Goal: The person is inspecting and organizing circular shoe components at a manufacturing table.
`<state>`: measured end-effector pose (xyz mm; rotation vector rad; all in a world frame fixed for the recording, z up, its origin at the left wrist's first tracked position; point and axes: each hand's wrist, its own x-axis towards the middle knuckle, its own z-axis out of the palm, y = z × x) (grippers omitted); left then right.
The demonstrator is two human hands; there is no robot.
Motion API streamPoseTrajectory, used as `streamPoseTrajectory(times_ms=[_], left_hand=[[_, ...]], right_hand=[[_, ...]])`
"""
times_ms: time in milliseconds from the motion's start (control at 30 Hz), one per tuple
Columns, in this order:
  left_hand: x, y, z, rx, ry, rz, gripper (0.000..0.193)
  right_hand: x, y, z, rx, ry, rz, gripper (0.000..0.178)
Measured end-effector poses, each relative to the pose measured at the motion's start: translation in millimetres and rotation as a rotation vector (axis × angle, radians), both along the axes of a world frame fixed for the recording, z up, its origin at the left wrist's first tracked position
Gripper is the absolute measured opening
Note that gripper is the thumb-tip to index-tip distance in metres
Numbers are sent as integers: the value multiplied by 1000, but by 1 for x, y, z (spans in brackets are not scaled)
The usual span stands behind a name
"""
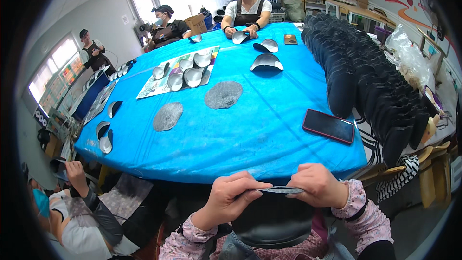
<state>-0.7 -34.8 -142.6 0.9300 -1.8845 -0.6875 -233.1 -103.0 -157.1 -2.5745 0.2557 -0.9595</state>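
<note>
Both my hands are in front of my lap, just off the near edge of the blue-covered table (216, 137). Between them is a thin, bent insole-like piece (278, 190), its grey speckled edge facing up. My left hand (235, 193) pinches one end between thumb and fingers. The other end is pinched by my right hand (317, 185). A glossy black curved surface (274, 221) hangs below that edge; I cannot tell for sure whether it is the same piece. Two flat grey felt pieces (224, 95) (168, 116) lie on the table ahead.
A long stack of black insole-like pieces (356, 67) lines the table's right side, near a phone (328, 126). Several curved grey-and-black pieces (194, 77) rest on a printed sheet. Across the table a person (246, 12) handles a similar piece; another person (82, 212) sits at my left.
</note>
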Motion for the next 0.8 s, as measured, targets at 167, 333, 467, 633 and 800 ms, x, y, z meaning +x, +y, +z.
streamPoseTrajectory(times_ms=[167, 333, 467, 633, 800], left_hand=[[-1, 4, -11, 25, 24, -25, 18], [-4, 12, -2, 55, 29, -88, 10], [13, 13, -4, 314, -219, -129, 24], [18, 26, -6, 427, 218, -212, 26], [25, 42, -19, 1076, 567, -262, 28]], right_hand=[[12, 24, 9, 10, 5, -99, 16], [10, 35, 11, 36, 13, -120, 17], [7, 30, 10, 80, -18, -151, 22], [-4, 31, 5, 864, 109, 149, 36], [-5, 52, -6, 1241, -49, 245, 35]])
